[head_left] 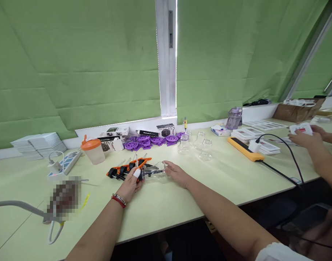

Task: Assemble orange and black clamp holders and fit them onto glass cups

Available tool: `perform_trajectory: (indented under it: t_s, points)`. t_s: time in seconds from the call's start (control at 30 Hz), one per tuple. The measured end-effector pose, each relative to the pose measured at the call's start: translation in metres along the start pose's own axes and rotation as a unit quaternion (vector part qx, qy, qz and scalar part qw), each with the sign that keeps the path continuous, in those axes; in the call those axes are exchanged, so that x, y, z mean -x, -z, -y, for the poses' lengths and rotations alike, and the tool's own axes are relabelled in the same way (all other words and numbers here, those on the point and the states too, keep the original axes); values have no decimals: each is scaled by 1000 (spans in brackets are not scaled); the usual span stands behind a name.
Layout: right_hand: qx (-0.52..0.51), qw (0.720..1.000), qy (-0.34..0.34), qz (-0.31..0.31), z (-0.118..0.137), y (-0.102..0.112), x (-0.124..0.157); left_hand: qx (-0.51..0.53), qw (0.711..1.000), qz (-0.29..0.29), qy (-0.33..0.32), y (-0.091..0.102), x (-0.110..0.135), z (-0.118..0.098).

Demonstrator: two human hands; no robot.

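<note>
My left hand [130,184] is closed around the black end of a part with an orange lever and a clear tube. My right hand [178,173] grips the far end of a clear rounded cup [156,175], which lies sideways around the tube. Whether the cup touches the black part cannot be made out. Just behind my left hand lie several similar black-and-orange parts [122,170] with thin metal rods. Beyond my hands stand several clear cups [205,150] on the table.
Purple wheel-shaped pieces [144,142] and boxes [166,130] line the back. An orange-lidded cup [93,150], a power strip [65,163] and a grey curved stand [21,206] are at left. On the right are an orange power strip [246,149] and a co-worker's hands [310,136] holding a white card.
</note>
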State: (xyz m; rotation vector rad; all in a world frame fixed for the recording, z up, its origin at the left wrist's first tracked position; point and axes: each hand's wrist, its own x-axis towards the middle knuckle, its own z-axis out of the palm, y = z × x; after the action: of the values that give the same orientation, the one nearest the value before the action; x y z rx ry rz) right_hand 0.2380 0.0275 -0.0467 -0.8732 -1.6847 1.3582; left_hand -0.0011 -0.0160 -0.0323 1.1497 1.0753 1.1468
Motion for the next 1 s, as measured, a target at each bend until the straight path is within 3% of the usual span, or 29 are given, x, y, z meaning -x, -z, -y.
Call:
perform_trajectory:
  t_s: [0.2,0.83,1.0]
  points:
    - [25,999,33,6,4,1,4,-6,1000,5,2,1,-2,1]
    - [-15,1000,0,-12,6,-1,3,-15,1000,6,-2,1,0,0]
    - [2,1000,24,5,6,-1,4,-6,1000,0,-2,0,0,0]
